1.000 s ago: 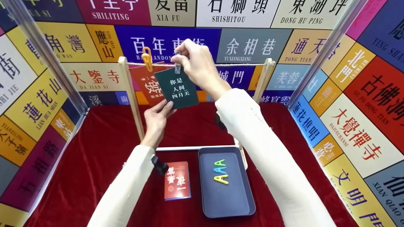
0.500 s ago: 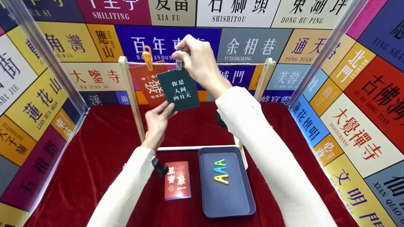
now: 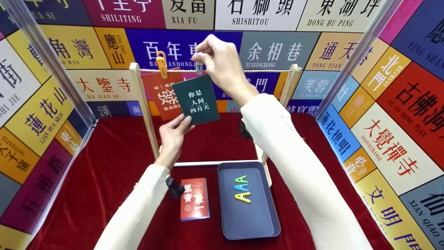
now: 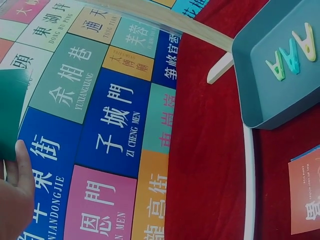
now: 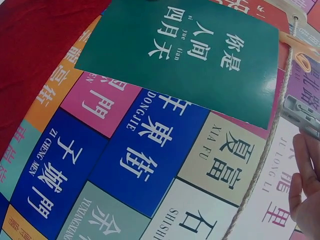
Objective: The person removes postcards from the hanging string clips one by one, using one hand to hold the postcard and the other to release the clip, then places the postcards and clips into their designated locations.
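Observation:
A dark green card (image 3: pixel 196 99) with white characters is held at its lower left corner by my left hand (image 3: pixel 173 133), thumb in front. It hangs slightly tilted just below the rope (image 3: pixel 242 71). Above the card, my right hand (image 3: pixel 223 59) pinches a grey clothespin (image 3: pixel 199 66). In the right wrist view the tip of that clothespin (image 5: pixel 302 114) is at the rope, with a gap between it and the green card (image 5: pixel 195 55). An orange clothespin (image 3: pixel 161 65) on the rope holds a red card (image 3: pixel 158 93), partly hidden behind the green one.
The rope spans a wooden frame (image 3: pixel 145 114) on red cloth (image 3: pixel 114 180). Inside a grey tray (image 3: pixel 248 222) lie green, blue and yellow clothespins (image 3: pixel 242 198). Left of the tray lies another red card (image 3: pixel 195 199). Sign-covered walls (image 3: pixel 277 50) stand behind and at both sides.
The grey clothespin and my right hand have shifted slightly right and up, off the green card's top edge. My left hand has lowered the card a little.

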`<move>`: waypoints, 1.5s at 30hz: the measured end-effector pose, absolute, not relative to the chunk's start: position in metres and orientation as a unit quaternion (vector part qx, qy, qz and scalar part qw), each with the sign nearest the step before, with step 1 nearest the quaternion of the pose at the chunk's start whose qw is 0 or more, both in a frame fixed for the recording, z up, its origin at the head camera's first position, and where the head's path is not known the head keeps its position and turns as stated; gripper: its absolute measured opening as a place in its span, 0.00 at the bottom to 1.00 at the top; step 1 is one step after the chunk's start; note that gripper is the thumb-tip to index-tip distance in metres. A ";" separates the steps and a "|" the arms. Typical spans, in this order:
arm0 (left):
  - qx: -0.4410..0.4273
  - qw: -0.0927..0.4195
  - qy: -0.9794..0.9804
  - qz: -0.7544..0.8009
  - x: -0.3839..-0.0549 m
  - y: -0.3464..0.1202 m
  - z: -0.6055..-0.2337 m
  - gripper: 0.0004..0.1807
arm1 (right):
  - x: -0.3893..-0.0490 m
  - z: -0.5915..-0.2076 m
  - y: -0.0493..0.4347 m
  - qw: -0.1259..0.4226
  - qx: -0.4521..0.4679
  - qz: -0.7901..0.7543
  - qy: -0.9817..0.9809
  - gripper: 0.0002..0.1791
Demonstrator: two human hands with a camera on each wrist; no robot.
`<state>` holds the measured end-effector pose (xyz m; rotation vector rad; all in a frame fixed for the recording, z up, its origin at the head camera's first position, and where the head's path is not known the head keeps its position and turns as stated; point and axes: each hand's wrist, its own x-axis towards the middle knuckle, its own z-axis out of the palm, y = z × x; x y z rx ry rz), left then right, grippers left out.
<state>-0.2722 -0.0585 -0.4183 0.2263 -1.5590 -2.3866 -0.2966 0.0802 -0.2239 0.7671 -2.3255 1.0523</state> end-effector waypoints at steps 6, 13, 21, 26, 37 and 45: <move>0.078 0.139 -0.534 -0.830 -0.267 -0.060 -0.418 0.19 | -0.292 -0.222 0.082 0.233 0.267 0.401 -0.845 0.12; 0.075 0.134 -0.535 -0.831 -0.258 -0.061 -0.419 0.19 | -0.284 -0.219 0.079 0.229 0.267 0.433 -0.830 0.13; 0.067 0.122 -0.544 -0.827 -0.246 -0.060 -0.422 0.20 | -0.277 -0.228 0.075 0.227 0.280 0.462 -0.810 0.15; 0.065 0.123 -0.554 -0.821 -0.239 -0.060 -0.423 0.21 | -0.273 -0.232 0.079 0.214 0.279 0.497 -0.794 0.15; 0.069 0.112 -0.568 -0.813 -0.229 -0.063 -0.424 0.21 | -0.269 -0.242 0.087 0.204 0.280 0.520 -0.781 0.21; 0.082 0.102 -0.571 -0.811 -0.221 -0.066 -0.430 0.22 | -0.266 -0.254 0.094 0.201 0.280 0.550 -0.761 0.21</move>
